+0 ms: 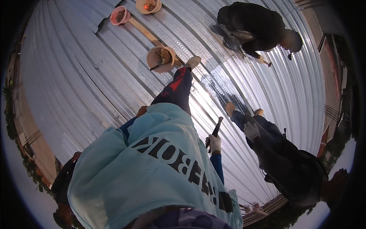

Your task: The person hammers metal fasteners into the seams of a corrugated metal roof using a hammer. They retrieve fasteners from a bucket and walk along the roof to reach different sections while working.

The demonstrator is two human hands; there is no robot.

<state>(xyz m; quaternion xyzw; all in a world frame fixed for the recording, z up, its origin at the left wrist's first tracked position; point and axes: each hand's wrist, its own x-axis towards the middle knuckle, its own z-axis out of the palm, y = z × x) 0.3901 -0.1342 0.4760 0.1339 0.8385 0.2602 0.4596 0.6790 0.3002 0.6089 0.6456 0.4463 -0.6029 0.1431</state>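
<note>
My right hand (pixel 214 142), in a pale work glove, is closed round a dark, rod-like tool (pixel 216 128). The tool points up and away, with a small brownish knob at its far end; its exact kind is hard to make out. My left hand (pixel 142 110) is only partly visible beside my thigh, beyond the blue cuff and pale teal hoodie. Its fingers are hidden. Ahead of my foot (pixel 193 62) stands a pink bucket (pixel 154 60) with something brownish inside and a dark handle sticking out.
Ribbed metal decking (pixel 84 76) spreads underfoot. A plank (pixel 144 31) leads toward another pink bucket (pixel 117 16) and an orange-tinted one (pixel 146 7). One co-worker (pixel 251 23) crouches at the far right with a hammer (pixel 268 64); another person (pixel 289 160) stands close on the right.
</note>
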